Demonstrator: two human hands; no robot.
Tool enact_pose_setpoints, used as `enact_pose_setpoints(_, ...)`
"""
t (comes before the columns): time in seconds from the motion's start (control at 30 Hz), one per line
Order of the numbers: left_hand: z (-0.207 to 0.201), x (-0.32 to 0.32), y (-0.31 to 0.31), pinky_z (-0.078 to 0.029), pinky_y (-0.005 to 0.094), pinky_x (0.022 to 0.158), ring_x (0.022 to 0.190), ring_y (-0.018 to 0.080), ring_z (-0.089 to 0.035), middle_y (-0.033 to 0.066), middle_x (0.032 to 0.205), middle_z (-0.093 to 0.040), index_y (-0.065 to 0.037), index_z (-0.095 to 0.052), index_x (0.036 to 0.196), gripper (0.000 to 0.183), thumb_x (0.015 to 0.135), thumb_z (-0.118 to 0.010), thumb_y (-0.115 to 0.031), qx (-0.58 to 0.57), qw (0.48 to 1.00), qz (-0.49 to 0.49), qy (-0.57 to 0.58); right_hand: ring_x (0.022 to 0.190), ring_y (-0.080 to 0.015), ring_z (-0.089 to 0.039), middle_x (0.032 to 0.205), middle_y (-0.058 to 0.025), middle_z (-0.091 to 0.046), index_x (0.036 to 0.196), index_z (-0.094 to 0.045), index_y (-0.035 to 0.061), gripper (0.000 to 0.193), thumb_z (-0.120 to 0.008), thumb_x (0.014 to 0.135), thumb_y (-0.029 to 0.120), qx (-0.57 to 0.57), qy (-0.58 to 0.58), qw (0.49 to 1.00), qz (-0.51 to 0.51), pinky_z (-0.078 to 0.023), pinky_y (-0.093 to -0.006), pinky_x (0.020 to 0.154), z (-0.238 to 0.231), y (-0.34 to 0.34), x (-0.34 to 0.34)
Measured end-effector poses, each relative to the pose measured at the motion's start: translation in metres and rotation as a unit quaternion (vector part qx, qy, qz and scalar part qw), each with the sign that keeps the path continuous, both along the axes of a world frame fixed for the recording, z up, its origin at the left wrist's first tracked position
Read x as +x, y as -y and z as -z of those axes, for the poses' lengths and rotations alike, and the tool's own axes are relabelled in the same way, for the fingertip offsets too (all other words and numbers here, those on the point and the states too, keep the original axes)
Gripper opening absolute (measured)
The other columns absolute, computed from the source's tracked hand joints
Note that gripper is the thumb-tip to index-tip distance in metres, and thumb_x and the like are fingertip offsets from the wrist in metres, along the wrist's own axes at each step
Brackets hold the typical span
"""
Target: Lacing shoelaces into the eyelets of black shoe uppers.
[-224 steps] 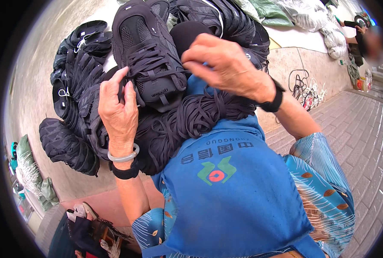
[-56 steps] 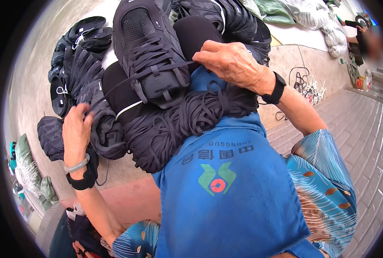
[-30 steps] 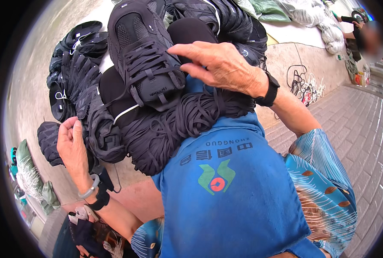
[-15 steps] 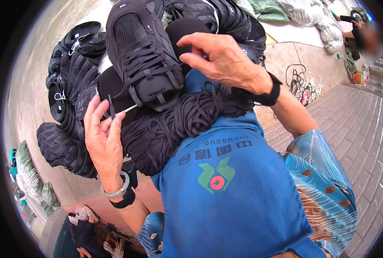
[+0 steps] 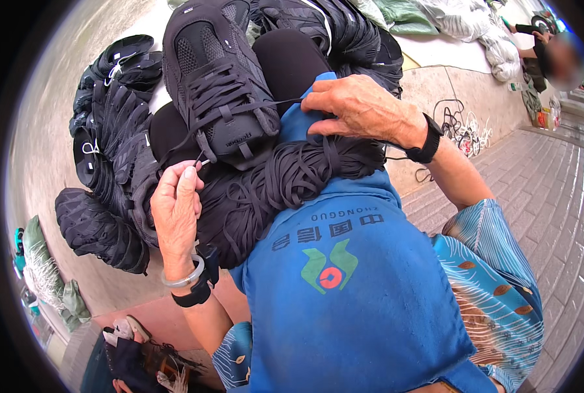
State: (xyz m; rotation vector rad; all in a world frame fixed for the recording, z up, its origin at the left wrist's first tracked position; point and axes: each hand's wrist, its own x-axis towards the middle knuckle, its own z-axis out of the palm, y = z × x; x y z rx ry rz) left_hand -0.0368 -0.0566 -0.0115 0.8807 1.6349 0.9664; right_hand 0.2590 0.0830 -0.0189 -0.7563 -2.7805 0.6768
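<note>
While ½-curled R hand (image 5: 369, 114) holds blk lace (image 5: 289, 101), L hand (image 5: 176, 204) pinches more.

Bright, fairly even light falls over both my hands, with only soft shading beneath them; I can't tell its source. My left hand (image 5: 176, 206) and right hand (image 5: 367, 112) are in focus, skin creases clear. Between them the shoelace (image 5: 288, 101) makes a crisp dark line, while the black shoe (image 5: 216, 72) swallows light, its finer detail sinking. Beyond my right hand, the white sheet (image 5: 442, 52) washes out; farther right, glare streaks the grey paving (image 5: 527, 190), whose lines bow toward the rim, and a person's head (image 5: 565, 62) is smudged. Well left of my left hand, everything bends, then drops into black border.
</note>
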Motion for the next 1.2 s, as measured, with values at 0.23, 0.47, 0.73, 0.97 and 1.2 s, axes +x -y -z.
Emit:
enact_pose_setpoints(0.23,-0.007,-0.002,-0.009,-0.025,0.0140,0.044,0.051,-0.0024,-0.036,-0.0008,0.079,-0.059,-0.003,-0.063,0.109,0.024,0.096,-0.059,-0.022,-0.012,0.996,-0.037,0.083,0.074,-0.0312,-0.065,0.078,-0.0142,-0.066,0.090,-0.066,0.0032,0.020,-0.068,0.083,0.022,-0.127,-0.010,0.992,0.008,-0.052,-0.0385,0.067,-0.014,-0.005,-0.003)
enact_pose_setpoints(0.47,-0.001,-0.001,-0.005,-0.033,0.0148,0.048,0.055,0.0000,-0.043,0.0017,0.086,-0.062,0.001,-0.061,0.116,0.029,0.094,-0.061,-0.018,-0.009,0.996,-0.018,0.085,0.071,-0.0278,-0.065,0.078,-0.0153,-0.066,0.093,-0.067,0.0046,0.013,-0.068,0.084,0.014,-0.250,-0.197,0.947,0.045,-0.052,-0.0327,0.066,-0.033,0.000,-0.014)
enact_pose_setpoints(0.73,0.005,-0.008,0.003,-0.039,0.0177,0.052,0.061,0.0038,-0.049,-0.0006,0.082,-0.056,0.003,-0.058,0.120,0.030,0.098,-0.054,-0.018,-0.037,0.994,0.027,0.099,0.072,-0.0298,-0.063,0.074,-0.0101,-0.062,0.088,-0.065,0.0096,0.012,-0.067,0.082,0.020,0.029,0.016,0.998,0.052,-0.050,-0.0402,0.065,0.008,-0.006,0.020)
enact_pose_setpoints(0.97,-0.004,-0.006,0.001,-0.030,0.0164,0.048,0.055,0.0010,-0.037,-0.0054,0.069,-0.045,-0.001,-0.057,0.108,0.022,0.099,-0.052,-0.020,-0.055,0.987,0.025,0.147,0.080,-0.0234,-0.058,0.081,-0.0052,-0.053,0.084,-0.063,0.0099,0.013,-0.069,0.079,0.020,0.091,-0.094,0.991,-0.022,-0.049,-0.0369,0.070,0.002,0.004,0.002)
enact_pose_setpoints(1.2,-0.006,-0.006,0.001,-0.017,0.0165,0.042,0.047,-0.0024,-0.023,-0.0124,0.061,-0.035,-0.004,-0.057,0.098,0.025,0.098,-0.056,-0.029,-0.079,0.992,0.017,0.096,0.081,-0.0237,-0.056,0.085,-0.0068,-0.050,0.076,-0.057,0.0056,0.009,-0.061,0.079,0.013,0.094,0.021,0.995,-0.035,-0.047,-0.0361,0.071,0.022,0.018,-0.012)
